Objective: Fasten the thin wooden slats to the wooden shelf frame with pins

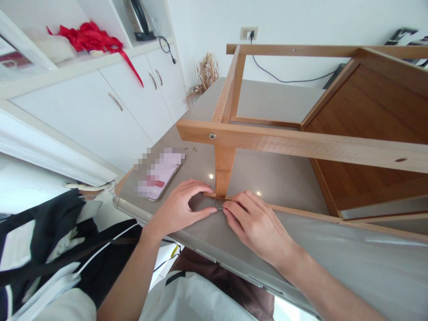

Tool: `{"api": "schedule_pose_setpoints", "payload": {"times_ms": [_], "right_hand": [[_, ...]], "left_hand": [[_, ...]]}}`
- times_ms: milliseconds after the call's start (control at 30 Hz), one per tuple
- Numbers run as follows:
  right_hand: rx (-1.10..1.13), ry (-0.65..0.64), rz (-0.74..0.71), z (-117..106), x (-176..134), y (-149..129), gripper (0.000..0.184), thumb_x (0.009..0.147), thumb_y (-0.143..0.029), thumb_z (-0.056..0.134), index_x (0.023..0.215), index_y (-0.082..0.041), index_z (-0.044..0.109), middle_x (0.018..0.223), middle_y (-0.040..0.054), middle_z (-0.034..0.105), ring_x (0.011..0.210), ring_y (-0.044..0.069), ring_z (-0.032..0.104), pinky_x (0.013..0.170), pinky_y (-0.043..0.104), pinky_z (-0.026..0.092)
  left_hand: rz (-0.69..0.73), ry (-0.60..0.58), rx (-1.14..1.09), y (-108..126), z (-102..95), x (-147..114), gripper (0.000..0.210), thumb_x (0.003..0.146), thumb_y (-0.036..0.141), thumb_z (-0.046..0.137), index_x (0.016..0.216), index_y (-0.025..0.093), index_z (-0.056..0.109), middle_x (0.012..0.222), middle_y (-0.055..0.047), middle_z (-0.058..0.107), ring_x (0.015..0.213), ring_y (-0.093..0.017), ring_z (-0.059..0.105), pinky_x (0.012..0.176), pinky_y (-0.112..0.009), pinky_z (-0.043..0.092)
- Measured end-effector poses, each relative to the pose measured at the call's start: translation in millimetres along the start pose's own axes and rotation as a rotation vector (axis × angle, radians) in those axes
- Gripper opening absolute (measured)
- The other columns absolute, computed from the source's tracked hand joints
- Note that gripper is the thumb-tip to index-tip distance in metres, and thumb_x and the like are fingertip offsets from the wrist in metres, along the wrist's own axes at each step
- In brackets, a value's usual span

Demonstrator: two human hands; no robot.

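A wooden furniture frame [247, 130] with a slatted panel [384, 129] lies on its side on the grey tabletop [334, 258]. At its near lower corner, a small bolt [214, 202] sticks out of the bottom rail. My left hand [179, 206] curls round that corner, index finger on the rail and thumb beside the bolt's outer end. My right hand [256, 220] is closed in a pinch on a thin metal rod, seemingly a hex key [220, 208], that reaches to the bolt. The fingers cover most of this rod.
A phone [163, 174] lies left of the frame, with a couple of small screws [194, 148] beyond it. White cabinets [110, 102] hold red ribbon [90, 38] and a kettle [140, 20]. A black cable [287, 81] runs from the wall socket [249, 33]. Dark clothing [40, 236] lies at left.
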State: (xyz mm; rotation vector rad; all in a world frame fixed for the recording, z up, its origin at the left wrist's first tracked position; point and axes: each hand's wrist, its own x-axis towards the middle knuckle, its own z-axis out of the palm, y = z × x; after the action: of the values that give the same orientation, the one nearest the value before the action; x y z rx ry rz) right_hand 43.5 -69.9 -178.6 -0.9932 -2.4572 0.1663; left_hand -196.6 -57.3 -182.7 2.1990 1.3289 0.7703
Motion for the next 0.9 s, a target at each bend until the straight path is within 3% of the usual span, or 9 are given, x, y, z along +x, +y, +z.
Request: {"api": "schedule_pose_setpoints", "payload": {"times_ms": [200, 367, 700, 900], "right_hand": [[0.018, 0.04, 0.023, -1.3, -1.5, -1.6, 0.011, 0.097, -0.014, 0.055, 0.099, -0.019, 0.065, 0.098, 0.0062, 0.062, 0.09, 0.019, 0.053, 0.08, 0.034, 0.047], [-0.009, -0.028, 0.032, 2.3, -2.6, 0.1, 0.011, 0.095, -0.014, 0.058, 0.089, -0.02, 0.066, 0.093, 0.0055, 0.059, 0.088, 0.019, 0.053, 0.079, 0.034, 0.046], [-0.016, -0.092, 0.016, 3.1, -3.1, 0.8, 0.011, 0.096, -0.014, 0.058, 0.089, -0.018, 0.065, 0.096, 0.0052, 0.059, 0.09, 0.018, 0.054, 0.082, 0.033, 0.047], [0.002, -0.068, -0.01, -2.1, -2.3, 1.3, 0.009, 0.096, -0.014, 0.058, 0.091, -0.018, 0.064, 0.092, 0.0044, 0.061, 0.085, 0.017, 0.053, 0.079, 0.031, 0.046]], "left_hand": [[0.003, -0.003, -0.003, 1.6, 0.0, 0.2, 0.03, 0.086, 0.038, 0.077, 0.111, 0.025, 0.066, 0.111, -0.003, 0.07, 0.109, -0.02, 0.064, 0.099, -0.034, 0.049], [0.005, 0.007, 0.008, 1.8, 0.3, -0.4, 0.031, 0.085, 0.039, 0.077, 0.11, 0.025, 0.066, 0.111, -0.003, 0.07, 0.108, -0.02, 0.064, 0.098, -0.034, 0.05], [0.007, 0.001, 0.006, 2.0, -1.0, 0.7, 0.033, 0.085, 0.039, 0.077, 0.111, 0.024, 0.065, 0.112, -0.005, 0.069, 0.108, -0.021, 0.064, 0.099, -0.035, 0.05], [0.008, -0.012, 0.005, 3.1, -1.7, 0.0, 0.035, 0.084, 0.04, 0.078, 0.112, 0.024, 0.065, 0.113, -0.004, 0.069, 0.109, -0.021, 0.063, 0.099, -0.036, 0.05]]}}
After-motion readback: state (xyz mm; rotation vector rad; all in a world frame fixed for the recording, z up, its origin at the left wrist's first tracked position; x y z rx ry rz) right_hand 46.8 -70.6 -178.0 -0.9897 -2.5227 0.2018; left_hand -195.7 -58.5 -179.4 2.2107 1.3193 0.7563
